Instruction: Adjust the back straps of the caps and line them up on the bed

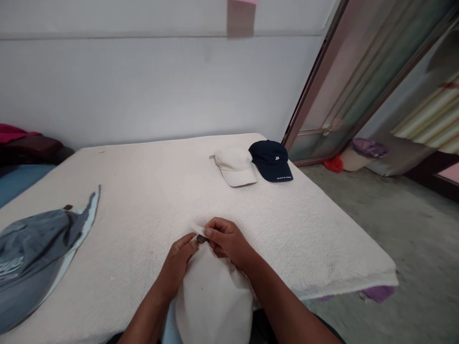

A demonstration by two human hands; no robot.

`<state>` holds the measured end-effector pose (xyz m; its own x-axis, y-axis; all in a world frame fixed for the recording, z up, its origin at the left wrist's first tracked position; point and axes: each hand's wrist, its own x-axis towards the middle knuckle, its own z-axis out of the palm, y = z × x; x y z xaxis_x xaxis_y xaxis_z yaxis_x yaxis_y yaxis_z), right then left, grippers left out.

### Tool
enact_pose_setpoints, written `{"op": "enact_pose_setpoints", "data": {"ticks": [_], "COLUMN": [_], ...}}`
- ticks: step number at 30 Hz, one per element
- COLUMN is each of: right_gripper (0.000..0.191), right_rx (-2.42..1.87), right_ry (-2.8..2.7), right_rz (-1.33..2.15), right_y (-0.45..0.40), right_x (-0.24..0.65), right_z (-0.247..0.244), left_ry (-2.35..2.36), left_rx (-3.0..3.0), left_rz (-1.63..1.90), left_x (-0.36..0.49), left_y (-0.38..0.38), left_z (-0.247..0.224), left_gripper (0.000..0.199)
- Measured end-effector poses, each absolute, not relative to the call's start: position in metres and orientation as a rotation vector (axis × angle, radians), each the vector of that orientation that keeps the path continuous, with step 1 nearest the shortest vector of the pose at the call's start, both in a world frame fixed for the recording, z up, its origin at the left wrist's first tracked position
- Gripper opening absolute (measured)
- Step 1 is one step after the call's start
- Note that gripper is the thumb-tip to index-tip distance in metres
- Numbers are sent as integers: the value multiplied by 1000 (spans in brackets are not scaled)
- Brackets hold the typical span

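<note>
A cream cap (215,296) is held in front of me at the table's near edge, its back strap and a small dark metal buckle (202,239) turned away from me. My left hand (181,258) grips the cap's edge beside the buckle, thumb close to the metal. Pinched between the thumb and fingers of my right hand (225,241) is the cap's strap (198,229), whose pale end sticks out to the left above the buckle. The cap's brim is not in view.
A white textured cover (150,191) lies over the table. At its far right sit a cream cap (234,165) and a navy cap (271,161). A grey-blue cap (36,253) lies at the left. Beyond the right edge are the concrete floor (344,210) and a sliding door (322,95).
</note>
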<state>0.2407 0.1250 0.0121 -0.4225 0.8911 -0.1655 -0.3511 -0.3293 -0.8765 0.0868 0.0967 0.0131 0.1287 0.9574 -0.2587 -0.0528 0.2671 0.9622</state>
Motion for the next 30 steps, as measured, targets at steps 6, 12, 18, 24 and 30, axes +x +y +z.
{"op": "enact_pose_setpoints", "data": {"ticks": [6, 12, 18, 24, 30], "right_gripper": [17, 19, 17, 22, 24], "right_rx": [-883, -833, -859, -846, -817], "right_ry": [-1124, -1044, -1075, -1027, -1001], "right_rz": [1757, 1849, 1848, 1911, 1943], "right_y": [126, 126, 127, 125, 125], "right_x": [240, 238, 239, 238, 238], "right_z": [6, 6, 5, 5, 3], "left_ry": [1242, 1211, 1175, 1177, 1220], "left_rx": [912, 913, 948, 926, 876], "left_rz": [947, 956, 939, 973, 960], "left_x": [86, 86, 85, 85, 82], "left_y": [96, 96, 95, 95, 95], "left_z": [4, 8, 9, 10, 6], "left_gripper": [20, 17, 16, 16, 18]}}
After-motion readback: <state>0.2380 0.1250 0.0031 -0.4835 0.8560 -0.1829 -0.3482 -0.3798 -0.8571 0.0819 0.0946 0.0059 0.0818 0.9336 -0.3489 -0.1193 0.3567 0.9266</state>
